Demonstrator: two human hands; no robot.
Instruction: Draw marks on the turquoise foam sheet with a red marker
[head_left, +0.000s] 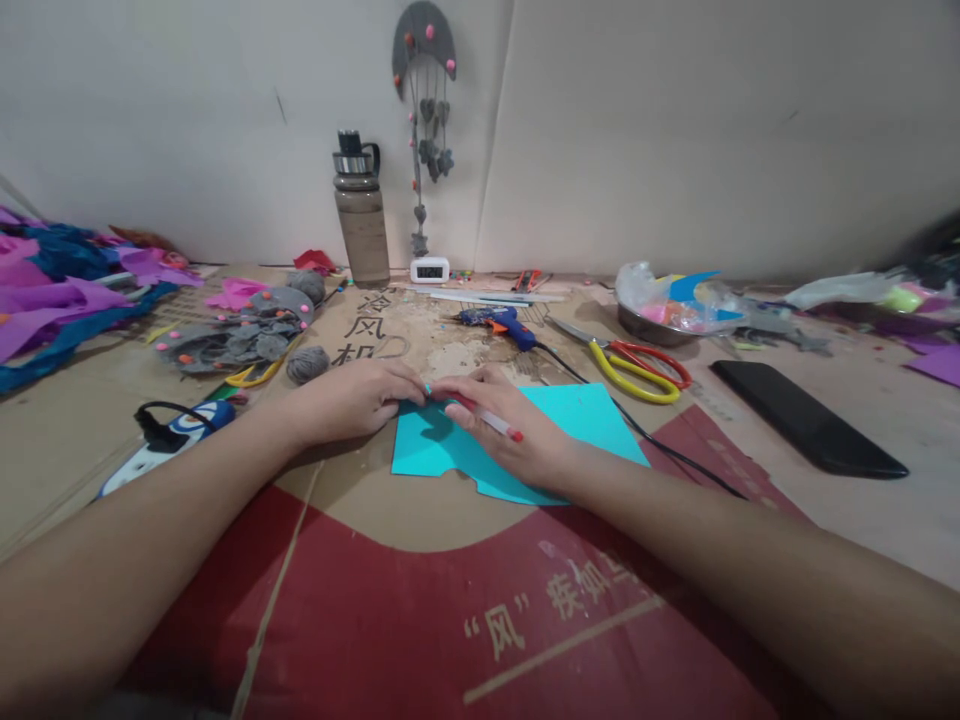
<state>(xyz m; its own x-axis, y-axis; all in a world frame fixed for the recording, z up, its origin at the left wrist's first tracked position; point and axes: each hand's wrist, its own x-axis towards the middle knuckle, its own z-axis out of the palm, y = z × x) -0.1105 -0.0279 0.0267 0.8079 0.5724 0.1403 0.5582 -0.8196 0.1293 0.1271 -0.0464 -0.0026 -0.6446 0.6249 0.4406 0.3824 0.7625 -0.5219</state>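
A turquoise sheet (577, 420) with a notched front edge lies flat on the cardboard. My right hand (517, 430) rests over its middle, closed round a pen (491, 418) with a pale barrel and a red end; the tip is hidden by my fingers. Beside it, at the sheet's far left corner, my left hand (360, 400) has its fingers drawn together. A tiny turquoise bit (428, 391) shows between the fingertips of both hands; whether my left fingers grip it or the sheet's edge cannot be told.
Beyond the sheet lie a blue glue gun (499, 322), its black cord running right, and scissors (637, 372). A black phone-like slab (806, 415) is at right, a power strip (169, 440) at left. A bottle (362, 220) stands by the wall near a small clock (430, 270).
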